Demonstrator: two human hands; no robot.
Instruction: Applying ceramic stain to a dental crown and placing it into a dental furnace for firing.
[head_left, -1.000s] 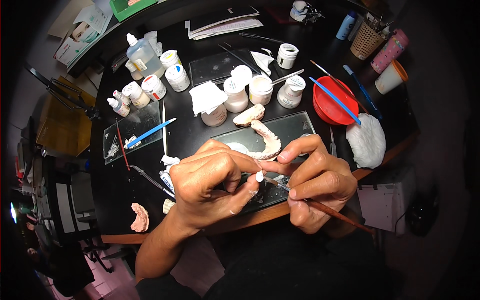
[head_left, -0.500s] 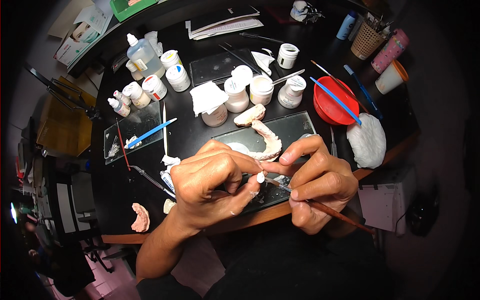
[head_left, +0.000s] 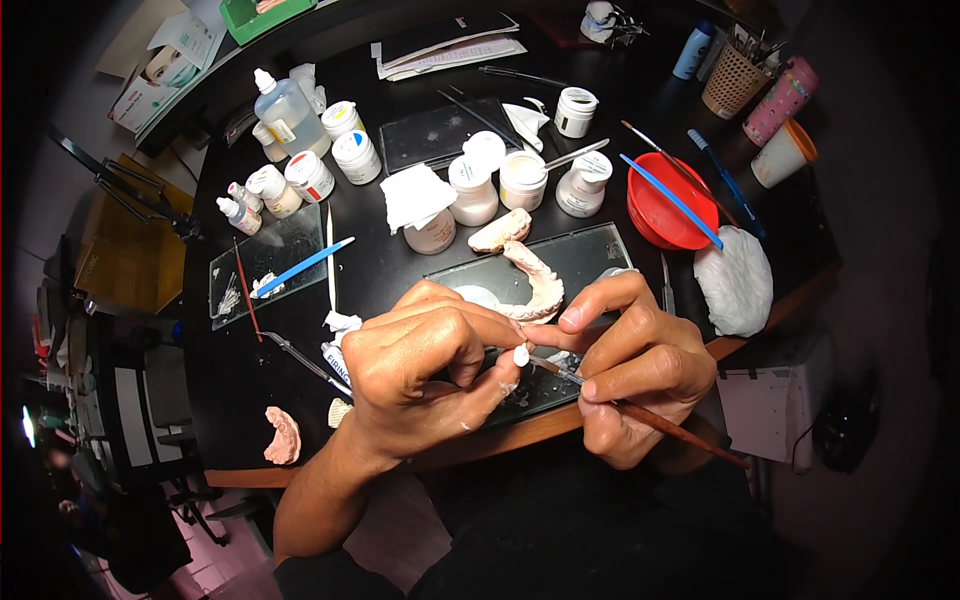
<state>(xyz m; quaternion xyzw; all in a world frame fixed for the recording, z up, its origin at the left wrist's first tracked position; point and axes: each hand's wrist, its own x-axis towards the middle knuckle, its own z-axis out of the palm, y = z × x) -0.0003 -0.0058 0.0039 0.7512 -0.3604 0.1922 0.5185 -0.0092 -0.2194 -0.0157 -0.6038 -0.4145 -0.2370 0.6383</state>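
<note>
My left hand (head_left: 425, 360) is closed, pinching a small white dental crown (head_left: 521, 355) between thumb and fingertip. White smears show on its thumb. Held like a pen in my right hand (head_left: 645, 365) is a fine brush (head_left: 682, 433) with a reddish-brown handle. The brush tip points at the crown and lies right beside it; whether they touch is too small to tell. My right index finger reaches toward the left fingertips. Just beyond the hands, a horseshoe-shaped plaster dental model (head_left: 543, 290) rests on a glass slab (head_left: 590, 252), partly hidden by my hands.
Several white jars (head_left: 523, 180) stand behind the model. A red bowl (head_left: 660, 215) with a blue-handled tool across it sits right, beside a white cloth (head_left: 735, 285). Leftward are another glass slab (head_left: 225, 270), a squeeze bottle (head_left: 290, 112) and a pink plaster model (head_left: 282, 436) near the table edge.
</note>
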